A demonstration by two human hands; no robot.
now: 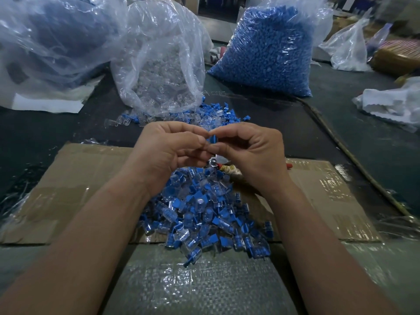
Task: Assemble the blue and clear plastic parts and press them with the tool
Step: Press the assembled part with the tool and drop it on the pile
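Back left, open bag of clear parts point(159, 64). Centre, left hand point(168, 146), fingers curled, pinching a small blue part point(213, 140) above a pile of joined blue-and-clear pieces point(204, 212) on cardboard point(79, 178). Right hand point(252, 151) pinching the same part from the opposite side. Back right, bag of blue parts point(268, 53).
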